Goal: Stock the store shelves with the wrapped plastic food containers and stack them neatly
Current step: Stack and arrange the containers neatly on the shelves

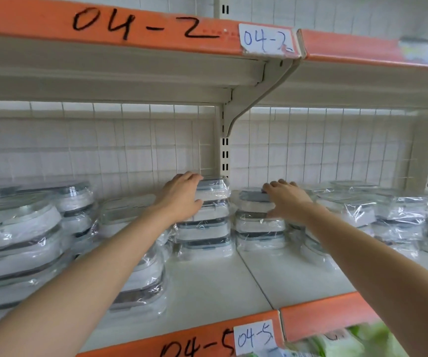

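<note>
**At the back of shelf 04-5: squaring up two stacks**

At the back of the shelf (220, 282), by the upright (224, 153), sit two stacks of wrapped containers. The left stack (204, 222) is four high, the right stack (258, 222) three, standing just beside each other with a small gap.

Left hand (182, 197) has its fingers over the lid of the top container (213, 189) and thumb lower on the front side, so it's gripping that one. Right hand (286, 198) lies over the top box (252, 198) of the right stack, fingers mostly straight, thumb down the front. Looks more like pressing or steadying than a real grab.

Handling-wise, I'd guess these are light, rigid boxes, but the loose film is slick and crinkly, so they'll probably slide on each other. Best hold is across the lid and a side wall, not the film.

More stacks (20, 240) crowd the left, and another pile (398, 217) sits to the right. Orange edge strip with a paper tag (255, 337) reading 04-5 below; the shelf above has a tag (267, 39) marked 04-2.
</note>
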### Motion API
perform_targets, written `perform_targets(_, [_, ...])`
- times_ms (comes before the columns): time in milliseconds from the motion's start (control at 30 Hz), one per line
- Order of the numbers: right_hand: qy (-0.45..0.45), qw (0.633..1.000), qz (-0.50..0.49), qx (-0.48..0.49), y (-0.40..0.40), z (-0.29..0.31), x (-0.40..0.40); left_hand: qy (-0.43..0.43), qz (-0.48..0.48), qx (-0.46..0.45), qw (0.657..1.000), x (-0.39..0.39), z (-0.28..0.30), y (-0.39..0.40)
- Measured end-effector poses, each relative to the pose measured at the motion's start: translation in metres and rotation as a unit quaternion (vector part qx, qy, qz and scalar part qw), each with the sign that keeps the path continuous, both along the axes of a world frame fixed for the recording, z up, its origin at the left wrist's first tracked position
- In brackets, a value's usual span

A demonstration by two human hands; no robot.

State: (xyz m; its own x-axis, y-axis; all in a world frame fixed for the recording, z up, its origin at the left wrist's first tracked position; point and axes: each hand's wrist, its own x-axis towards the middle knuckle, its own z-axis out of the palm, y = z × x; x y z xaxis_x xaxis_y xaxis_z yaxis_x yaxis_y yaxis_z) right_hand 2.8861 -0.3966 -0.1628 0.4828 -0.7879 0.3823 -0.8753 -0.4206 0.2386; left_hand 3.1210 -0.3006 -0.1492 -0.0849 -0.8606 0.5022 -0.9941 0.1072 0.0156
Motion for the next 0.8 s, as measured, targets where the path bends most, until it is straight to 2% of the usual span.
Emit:
perform_targets(133, [-0.043,0.999,0.025,-0.017,0.017,0.021,-0.008,-0.006,-0.002,0.021,1.000,0.000,0.006,0.003])
perform_targets(267, [0.009,0.999,0.049,0.000,0.055,0.035,-0.021,0.021,-0.010,0.035,0.999,-0.001,0.010,0.010])
perform_targets(467, [0.085,0.986,0.141,-0.031,0.106,0.002,-0.013,0.045,-0.078,-0.091,0.992,-0.019,-0.015,0.053])
perform_targets(533, [0.092,0.980,0.174,0.004,0.111,-0.019,0.001,0.044,-0.097,-0.040,0.994,-0.023,-0.024,0.064])
perform_targets(600, [0.079,0.975,0.200,0.055,0.111,-0.037,0.013,0.022,-0.089,0.058,0.994,-0.026,-0.032,0.070])
perform_targets(667, [0.018,0.965,0.223,0.138,0.108,-0.043,0.017,-0.014,-0.082,0.130,0.988,-0.028,-0.039,0.072])
perform_targets(733, [-0.041,0.950,0.231,0.206,0.098,-0.039,0.015,-0.025,-0.092,0.165,0.982,-0.030,-0.044,0.071])
perform_targets(800, [-0.070,0.956,0.208,0.196,0.079,-0.033,0.011,-0.032,-0.106,0.199,0.974,-0.033,-0.050,0.066])
